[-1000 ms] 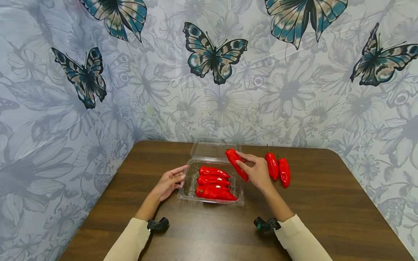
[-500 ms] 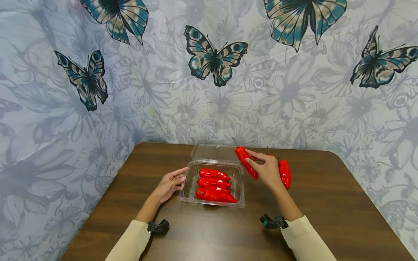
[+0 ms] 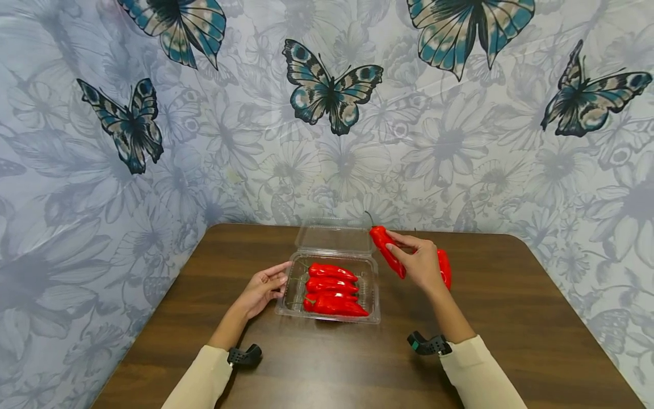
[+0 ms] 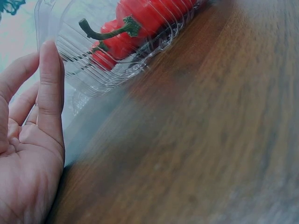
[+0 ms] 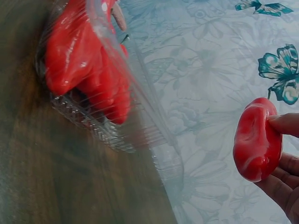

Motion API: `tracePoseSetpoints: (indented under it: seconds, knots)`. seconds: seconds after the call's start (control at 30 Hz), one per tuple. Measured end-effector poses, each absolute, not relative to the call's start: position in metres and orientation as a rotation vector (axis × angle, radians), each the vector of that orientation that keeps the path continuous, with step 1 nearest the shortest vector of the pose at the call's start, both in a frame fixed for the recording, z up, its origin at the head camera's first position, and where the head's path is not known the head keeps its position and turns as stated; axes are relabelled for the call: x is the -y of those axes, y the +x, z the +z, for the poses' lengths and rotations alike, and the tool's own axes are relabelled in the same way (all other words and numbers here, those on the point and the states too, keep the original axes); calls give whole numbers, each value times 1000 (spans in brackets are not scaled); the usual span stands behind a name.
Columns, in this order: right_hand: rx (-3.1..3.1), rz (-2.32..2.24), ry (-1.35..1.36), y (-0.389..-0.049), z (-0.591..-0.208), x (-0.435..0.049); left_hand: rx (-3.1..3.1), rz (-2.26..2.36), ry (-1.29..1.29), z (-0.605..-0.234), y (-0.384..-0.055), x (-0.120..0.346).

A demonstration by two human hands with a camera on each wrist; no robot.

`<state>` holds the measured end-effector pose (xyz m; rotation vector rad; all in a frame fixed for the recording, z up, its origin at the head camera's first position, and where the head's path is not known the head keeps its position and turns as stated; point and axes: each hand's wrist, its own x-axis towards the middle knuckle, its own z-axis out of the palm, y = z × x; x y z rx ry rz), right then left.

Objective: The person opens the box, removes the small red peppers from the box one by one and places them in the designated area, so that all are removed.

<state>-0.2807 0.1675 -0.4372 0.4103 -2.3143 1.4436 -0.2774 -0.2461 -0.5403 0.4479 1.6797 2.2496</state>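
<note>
Right hand [image 3: 421, 264] pinches a pepper [image 3: 386, 250] beside the tub [image 3: 327, 318], toward the far edge of the bench [image 3: 511, 295]. Left hand [image 3: 261, 289], fingers extended, touches the tub's left side. Risk: pepper could slip, being glossy and fingertip-held.

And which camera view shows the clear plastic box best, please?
The head view: the box appears nearly whole, its lid open, red peppers inside. Both wrist views are closer, but each shows only part of it, cut off at the picture's top edge.
</note>
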Motion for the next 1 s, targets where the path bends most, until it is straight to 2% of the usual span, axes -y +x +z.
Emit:
tracePoseSetpoints:
  seconds: [0.63, 1.0]
  knots:
    - [2401, 1314, 264, -261, -422, -202, -1657, 2270, 480, -547, -274, 244]
    - [2333, 1422, 200, -253, -417, -235, -1662, 2266, 465, -542, -276, 245]
